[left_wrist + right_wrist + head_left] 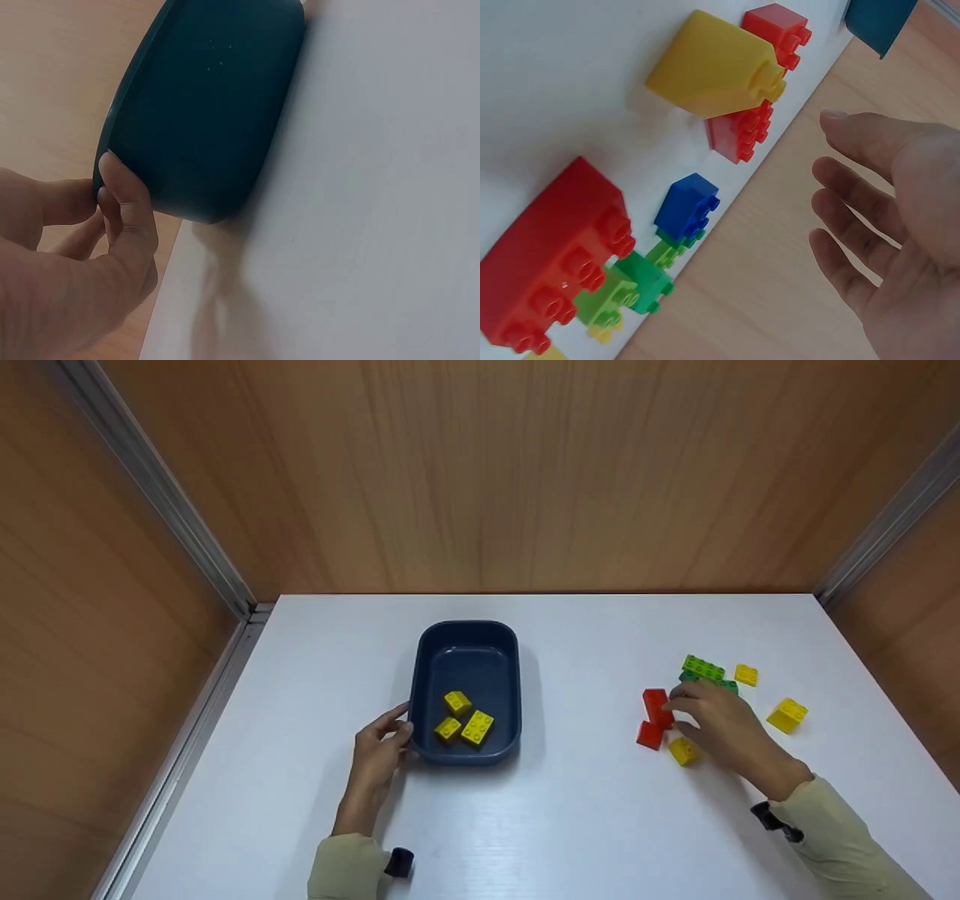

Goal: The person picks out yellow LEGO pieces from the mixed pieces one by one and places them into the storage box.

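Observation:
A dark blue tray stands on the white table, with three yellow bricks inside at its near end. My left hand pinches the tray's rim at the near left corner; in the left wrist view the thumb lies along the outer wall. Over the loose toy bricks at the right is my right hand, its fingers spread and loosely bent with nothing between them. Red bricks lie just left of its fingertips. A yellow brick lies below that hand, and green bricks lie beyond it.
Two more yellow bricks lie right of my right hand. The right wrist view also shows a blue brick, hidden from the head view. Wood panels wall the table at the back and sides.

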Motion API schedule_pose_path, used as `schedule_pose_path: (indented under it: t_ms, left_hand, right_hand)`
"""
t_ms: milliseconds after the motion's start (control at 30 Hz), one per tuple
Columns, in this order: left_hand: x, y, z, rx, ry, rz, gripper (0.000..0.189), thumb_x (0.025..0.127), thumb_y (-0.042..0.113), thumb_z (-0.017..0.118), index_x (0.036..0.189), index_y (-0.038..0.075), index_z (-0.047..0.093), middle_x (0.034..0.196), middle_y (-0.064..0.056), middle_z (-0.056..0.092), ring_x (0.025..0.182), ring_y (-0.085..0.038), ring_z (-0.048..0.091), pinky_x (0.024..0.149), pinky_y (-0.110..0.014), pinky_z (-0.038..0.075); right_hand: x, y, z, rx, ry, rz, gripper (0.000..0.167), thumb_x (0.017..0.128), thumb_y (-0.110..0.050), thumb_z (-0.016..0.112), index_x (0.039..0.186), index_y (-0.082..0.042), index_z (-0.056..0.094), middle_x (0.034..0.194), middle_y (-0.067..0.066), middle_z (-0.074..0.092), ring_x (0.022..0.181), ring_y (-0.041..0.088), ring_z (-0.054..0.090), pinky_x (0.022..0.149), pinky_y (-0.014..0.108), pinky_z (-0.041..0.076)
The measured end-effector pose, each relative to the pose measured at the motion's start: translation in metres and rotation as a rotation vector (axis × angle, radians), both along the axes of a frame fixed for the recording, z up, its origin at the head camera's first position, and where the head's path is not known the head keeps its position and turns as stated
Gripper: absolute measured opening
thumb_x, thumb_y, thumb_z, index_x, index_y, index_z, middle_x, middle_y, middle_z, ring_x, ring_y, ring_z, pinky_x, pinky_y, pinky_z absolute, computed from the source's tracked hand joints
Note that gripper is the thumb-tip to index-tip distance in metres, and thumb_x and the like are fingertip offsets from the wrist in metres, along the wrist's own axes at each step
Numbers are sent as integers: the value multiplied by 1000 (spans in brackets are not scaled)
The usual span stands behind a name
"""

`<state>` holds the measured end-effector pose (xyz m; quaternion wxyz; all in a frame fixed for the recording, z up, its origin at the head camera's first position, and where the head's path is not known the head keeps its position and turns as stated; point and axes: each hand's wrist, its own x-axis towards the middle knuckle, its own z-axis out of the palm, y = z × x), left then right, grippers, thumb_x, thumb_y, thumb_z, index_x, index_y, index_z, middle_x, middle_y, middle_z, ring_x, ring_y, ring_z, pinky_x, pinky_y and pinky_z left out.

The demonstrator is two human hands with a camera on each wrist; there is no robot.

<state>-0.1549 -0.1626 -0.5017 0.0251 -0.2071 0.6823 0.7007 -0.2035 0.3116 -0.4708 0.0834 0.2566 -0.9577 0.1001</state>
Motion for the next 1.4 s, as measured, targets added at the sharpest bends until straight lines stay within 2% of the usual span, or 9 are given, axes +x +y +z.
schedule_pose_path:
  t_ms: [200,500,667,933,1400]
  left_hand:
    - [1,0,-1,-4,6,-1,41,107,1,56,148,3,60,118,-16,54,85,-16,59,70,-24,55]
    - [1,-1,-2,-6,19,7,40,108,1,56,147,2,61,114,-14,54,85,-16,60,69,-24,55]
    - [1,-1,-1,3,13,8,40,108,2,57,147,2,61,115,-15,54,85,-16,60,69,-24,54]
    - [0,0,-1,5,1,10,40,107,1,57,147,3,61,115,-14,53,84,-15,58,69,-24,53]
    - [0,0,-1,-6,6,4,40,108,3,56,148,2,60,117,-15,54,84,-15,59,69,-25,54]
  right_hand:
    - [11,11,0,15,-41,-5,35,76,-1,94,109,-5,82,113,12,73,107,35,67,93,52,60]
    - [18,23,-4,25,-94,25,35,76,-11,96,108,-8,83,111,8,72,104,31,66,90,53,60]
    - [20,25,-9,30,-109,40,38,73,-13,98,108,-9,83,110,7,73,105,30,67,91,52,60]
    - [20,25,-12,40,-125,55,40,72,-8,98,110,-8,83,110,6,73,104,29,67,91,51,61]
    - [17,25,-7,44,-138,41,35,74,-7,97,106,-10,82,111,7,72,107,32,67,94,53,59]
